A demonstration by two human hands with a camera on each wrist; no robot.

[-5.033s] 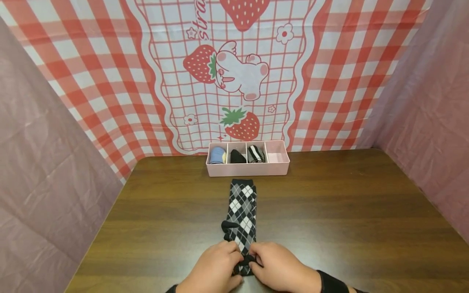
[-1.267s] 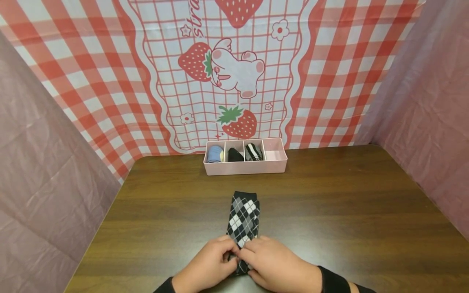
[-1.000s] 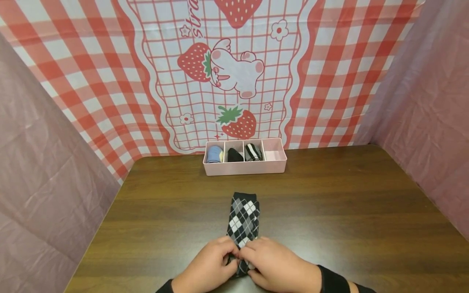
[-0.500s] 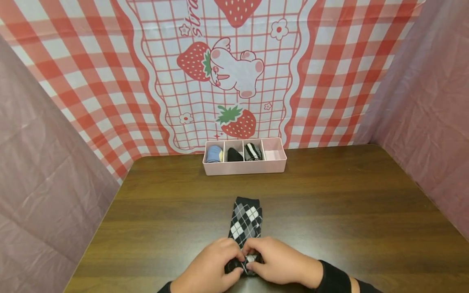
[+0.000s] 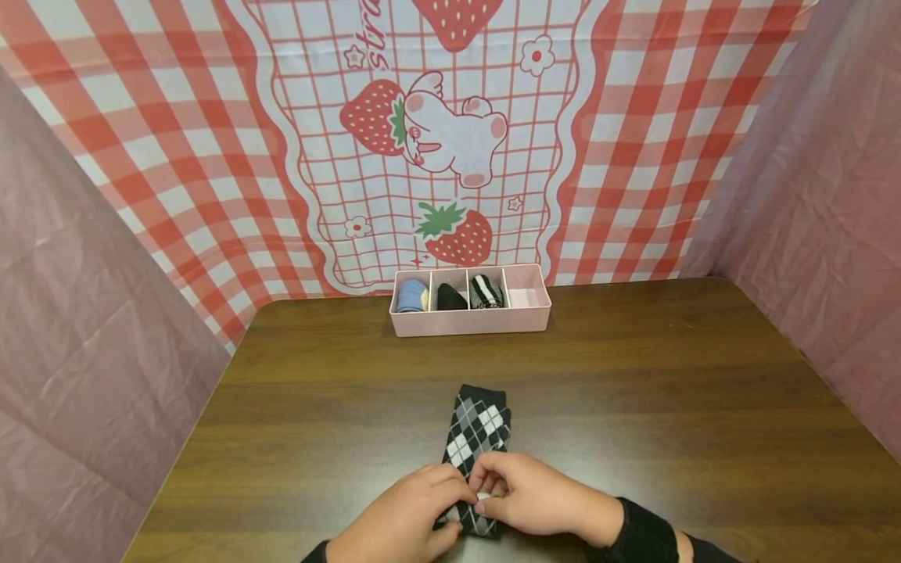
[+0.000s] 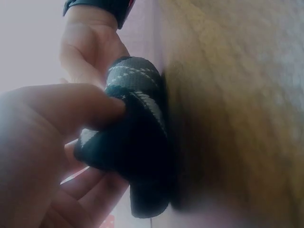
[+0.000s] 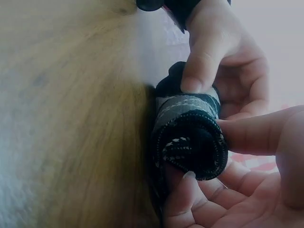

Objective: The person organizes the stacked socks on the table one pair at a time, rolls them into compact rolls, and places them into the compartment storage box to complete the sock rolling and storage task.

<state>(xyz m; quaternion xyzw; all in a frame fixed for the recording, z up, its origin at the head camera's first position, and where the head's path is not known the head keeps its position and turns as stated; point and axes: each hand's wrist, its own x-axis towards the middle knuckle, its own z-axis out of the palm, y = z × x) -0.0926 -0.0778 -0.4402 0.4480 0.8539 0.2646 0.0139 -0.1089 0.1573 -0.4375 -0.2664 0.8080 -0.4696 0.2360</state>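
A black, grey and white argyle sock (image 5: 480,426) lies lengthwise on the table, its black cuff pointing away from me and its near end rolled up. My left hand (image 5: 404,512) grips the left end of the roll, with the thumb (image 6: 95,107) on its near face in the left wrist view. On the other side my right hand (image 5: 535,494) holds the right end between thumb and fingers. The right wrist view shows the spiral layers of the rolled sock (image 7: 190,147), with a right fingertip at its opening. Fingers hide part of the roll in the head view.
A pink divided box (image 5: 470,324) stands at the table's back edge. Its compartments hold a blue sock (image 5: 411,296), a black sock (image 5: 450,298) and a striped sock (image 5: 486,292); the rightmost is bare. A checked strawberry cloth (image 5: 633,156) hangs behind the wooden table (image 5: 296,422).
The flat part of the argyle sock has become shorter as its near end was rolled up, and its cuff has come closer to me. Lately the sock has shifted slightly right.
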